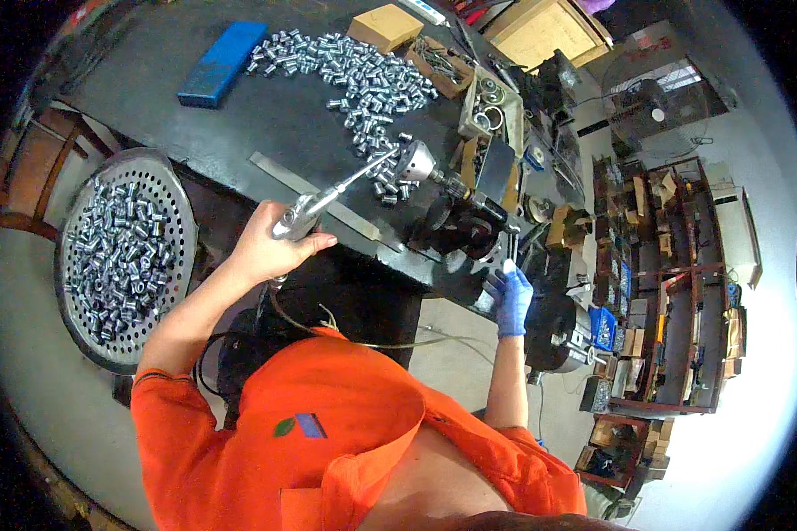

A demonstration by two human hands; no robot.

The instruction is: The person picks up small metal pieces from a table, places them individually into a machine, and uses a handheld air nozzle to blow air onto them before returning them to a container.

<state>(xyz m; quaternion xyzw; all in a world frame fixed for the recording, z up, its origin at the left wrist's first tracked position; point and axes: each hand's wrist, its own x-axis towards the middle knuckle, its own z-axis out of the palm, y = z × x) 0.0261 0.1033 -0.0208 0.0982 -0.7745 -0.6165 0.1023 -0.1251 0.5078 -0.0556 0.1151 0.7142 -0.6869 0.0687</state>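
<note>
My bare left hand [266,246] is wrapped round a metal air blow gun [299,218]. Its long thin nozzle slants up and to the right, ending close to the drill chuck [416,163] of a small bench machine [469,226]. My right hand [511,303], in a blue glove, is closed on the lower end of a metal lever [513,241] at the machine's right side. Behind and to the left of the chuck lies a heap of small shiny metal sleeves [363,78], reaching nearly up to it. I cannot make out whether the chuck holds a part.
On the left stands a round perforated metal pan [182,239] with many more sleeves. A flat steel bar [314,200] lies along the bench's near edge. Further back are a blue block [223,65], a cardboard box [384,28] and a parts tray [469,106]. A hose [292,320] hangs below the gun.
</note>
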